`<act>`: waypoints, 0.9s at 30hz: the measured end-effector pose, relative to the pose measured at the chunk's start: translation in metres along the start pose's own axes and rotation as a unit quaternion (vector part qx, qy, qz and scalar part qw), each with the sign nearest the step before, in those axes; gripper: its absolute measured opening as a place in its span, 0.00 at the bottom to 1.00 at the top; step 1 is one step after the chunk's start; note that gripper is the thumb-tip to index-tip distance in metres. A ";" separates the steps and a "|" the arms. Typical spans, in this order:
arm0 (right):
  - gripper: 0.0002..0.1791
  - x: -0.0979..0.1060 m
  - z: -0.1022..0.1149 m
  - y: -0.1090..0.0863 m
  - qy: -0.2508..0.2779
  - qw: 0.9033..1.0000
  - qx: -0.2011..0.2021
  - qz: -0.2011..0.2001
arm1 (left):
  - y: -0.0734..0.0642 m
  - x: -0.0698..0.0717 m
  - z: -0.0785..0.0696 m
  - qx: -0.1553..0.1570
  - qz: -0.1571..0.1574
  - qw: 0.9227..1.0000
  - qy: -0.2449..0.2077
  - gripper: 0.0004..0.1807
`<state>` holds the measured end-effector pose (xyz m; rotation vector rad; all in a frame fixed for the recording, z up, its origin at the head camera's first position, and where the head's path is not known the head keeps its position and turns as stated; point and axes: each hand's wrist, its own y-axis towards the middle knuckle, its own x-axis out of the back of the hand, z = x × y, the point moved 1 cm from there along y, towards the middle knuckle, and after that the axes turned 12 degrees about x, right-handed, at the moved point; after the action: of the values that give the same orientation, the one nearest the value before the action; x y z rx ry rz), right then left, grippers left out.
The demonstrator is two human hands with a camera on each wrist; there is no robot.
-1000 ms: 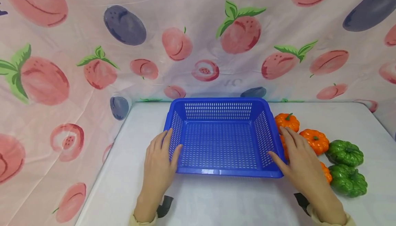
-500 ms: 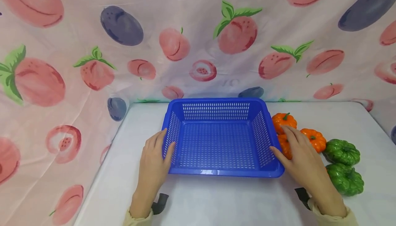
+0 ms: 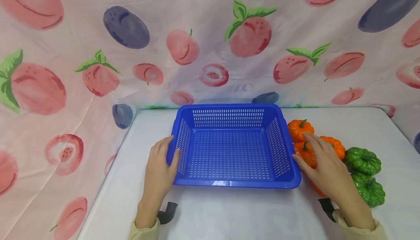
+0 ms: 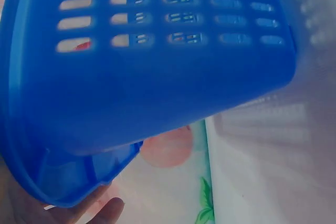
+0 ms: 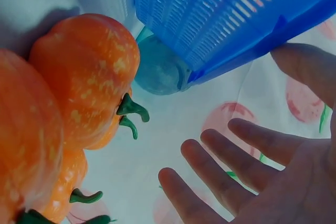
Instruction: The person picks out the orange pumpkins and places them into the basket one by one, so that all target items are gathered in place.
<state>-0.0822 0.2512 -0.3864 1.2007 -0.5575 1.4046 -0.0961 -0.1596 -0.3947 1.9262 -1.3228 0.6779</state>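
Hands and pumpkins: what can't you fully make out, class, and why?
Head view: lowest orange pumpkin, mostly behind the right hand.
Left wrist view: left hand, partly behind the blue basket, cut off by the frame edge.
Right wrist view: nearest orange pumpkin, cropped by the left edge.

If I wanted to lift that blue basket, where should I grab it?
Probably by the rim at both short sides, coming in from left and right together. The blue basket is wide and open side up, and its rim juts outward, which should give fingers an edge to hook under. Orange pumpkins crowd the right side.
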 end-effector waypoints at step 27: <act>0.42 -0.004 -0.031 -0.001 -0.005 1.000 0.007 0.013 | 0.024 0.000 0.024 0.059 0.053 0.991 -0.107 0.26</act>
<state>-0.0924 0.2762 -0.4014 1.2169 -0.5732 1.4267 -0.1182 -0.1844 -0.4032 2.0814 -1.5570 0.6276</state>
